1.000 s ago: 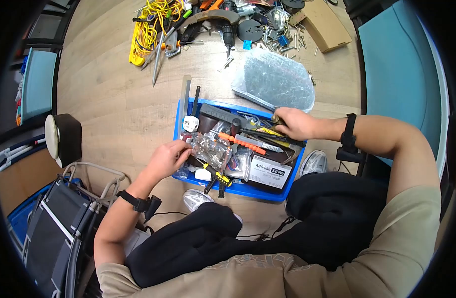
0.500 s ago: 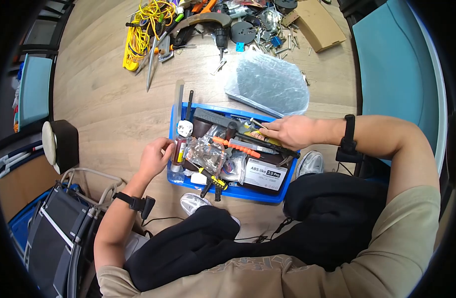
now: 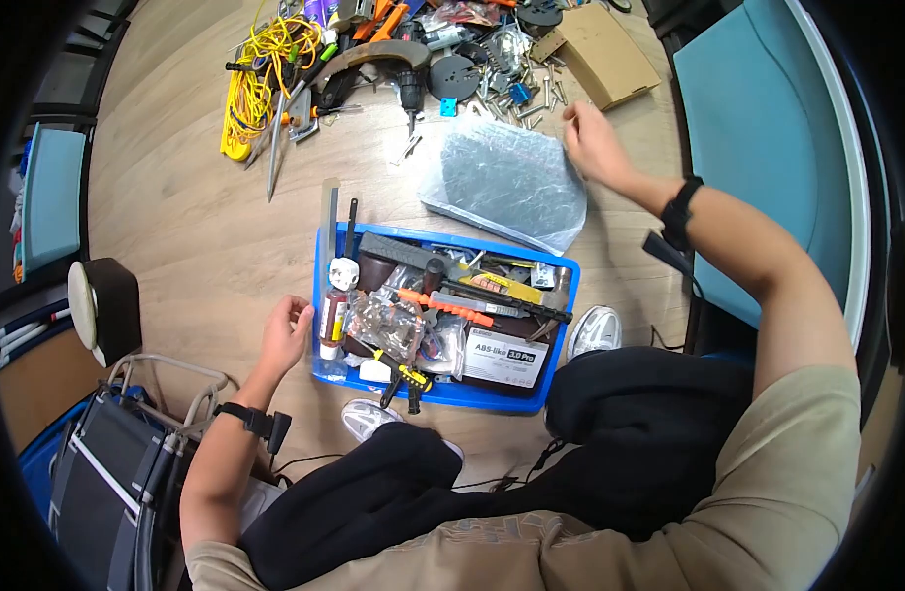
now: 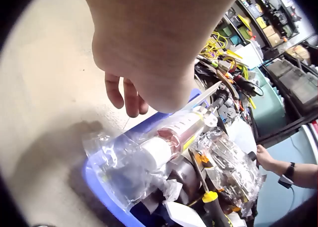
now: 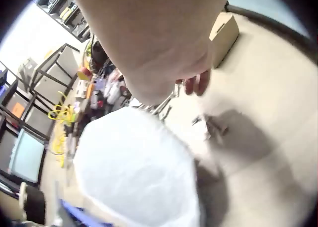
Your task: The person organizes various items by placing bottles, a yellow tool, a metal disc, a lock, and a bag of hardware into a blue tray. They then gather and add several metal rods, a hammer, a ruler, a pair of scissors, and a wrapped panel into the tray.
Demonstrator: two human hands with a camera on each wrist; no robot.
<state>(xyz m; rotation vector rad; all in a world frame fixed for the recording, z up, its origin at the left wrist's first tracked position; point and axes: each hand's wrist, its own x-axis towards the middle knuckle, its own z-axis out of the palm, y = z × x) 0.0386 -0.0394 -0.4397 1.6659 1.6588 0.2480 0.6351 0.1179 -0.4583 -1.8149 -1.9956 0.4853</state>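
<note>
My left hand (image 3: pixel 287 335) hovers just outside the left edge of the blue bin (image 3: pixel 442 398), its fingers loosely bent and holding nothing. Beside it in the bin lies a bottle with a white cap (image 4: pixel 156 152). My right hand (image 3: pixel 598 148) is beyond the bin, by the upper right edge of a plastic-wrapped slab (image 3: pixel 506 177). Its fingers (image 5: pixel 198 83) hang loosely above the floor with nothing visible in them. Inside the bin are a bag of small parts (image 3: pixel 388 325), an orange segmented piece (image 3: pixel 447 307), a yellow-black screwdriver (image 3: pixel 403 368) and a labelled box (image 3: pixel 502 360).
A cardboard box (image 3: pixel 610 59) stands at the upper right beside scattered bolts. A drill (image 3: pixel 410 94), black discs and a yellow cord (image 3: pixel 250 103) lie at the top. A folded chair (image 3: pixel 98 463) is at lower left, a teal panel (image 3: pixel 768 138) at right.
My right hand has left the bin's right side and moved up past the wrapped slab. My left hand has drawn back from the bag of parts to outside the bin. The head view has shifted.
</note>
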